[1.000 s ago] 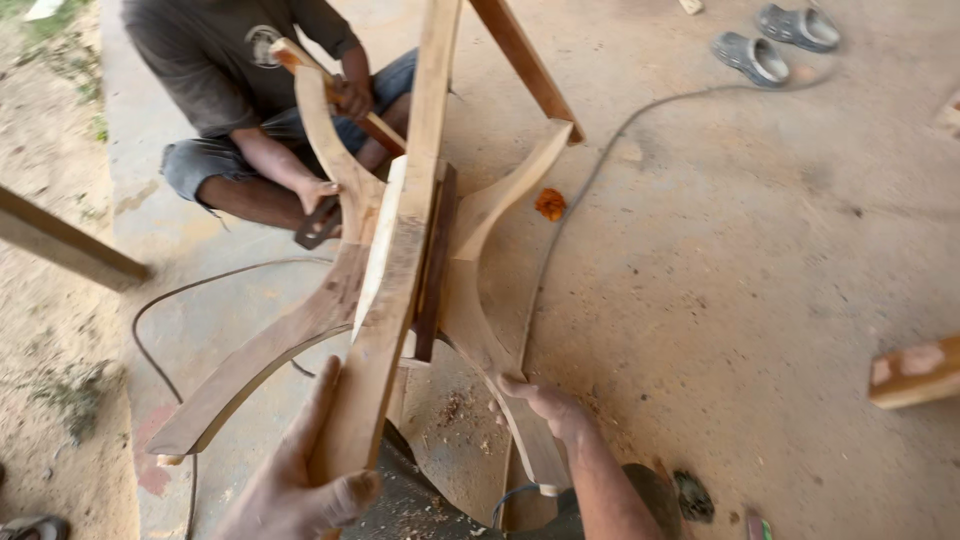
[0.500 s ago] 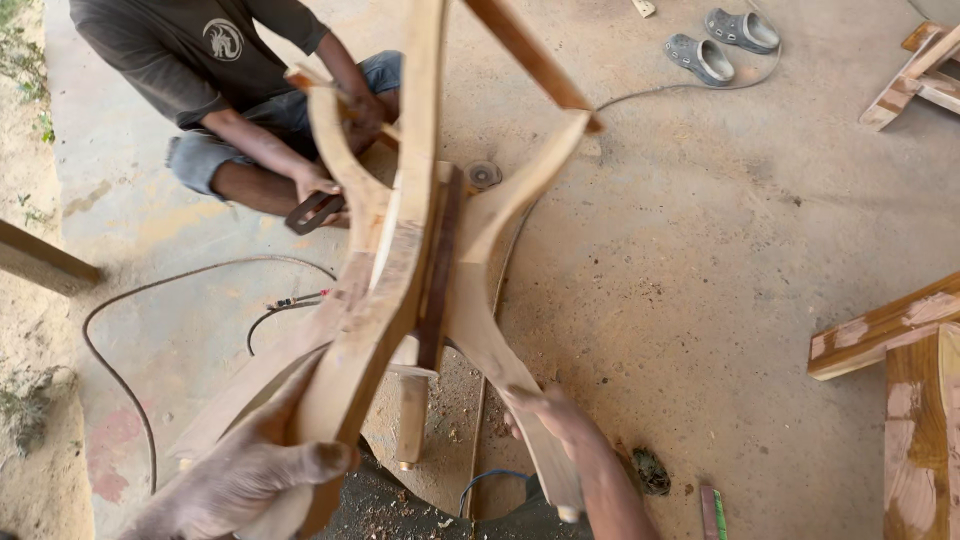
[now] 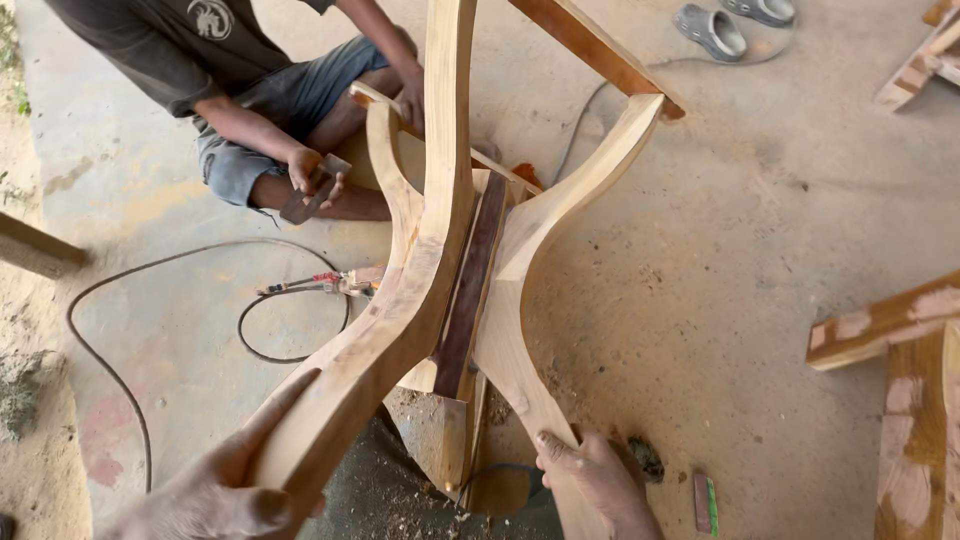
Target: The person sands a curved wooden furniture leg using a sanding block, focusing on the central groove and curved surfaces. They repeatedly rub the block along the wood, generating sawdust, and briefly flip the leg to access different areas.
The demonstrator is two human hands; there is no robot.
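Observation:
A pale wooden frame of curved legs (image 3: 430,260) stands upturned in front of me, its legs joined around a dark centre strip (image 3: 468,290). My left hand (image 3: 215,480) grips the nearest curved leg at the lower left, thumb wrapped over its edge. My right hand (image 3: 595,480) holds the lower end of the right-hand curved leg (image 3: 515,350). Across the frame a person sits on the floor, one hand on a far leg (image 3: 408,100), the other holding a small flat block (image 3: 312,185).
A black cable (image 3: 150,290) loops over the concrete floor at the left, ending at a red-tipped tool (image 3: 330,284). Sawdust lies under the frame. Wooden pieces (image 3: 890,330) stand at the right edge. Grey sandals (image 3: 710,30) lie at the top right. A green-edged item (image 3: 705,500) lies near my right hand.
The view has shifted closer and lower over the frame. My left hand has slid along the near leg; my right hand stays on the right leg. The seated person's hands have moved little.

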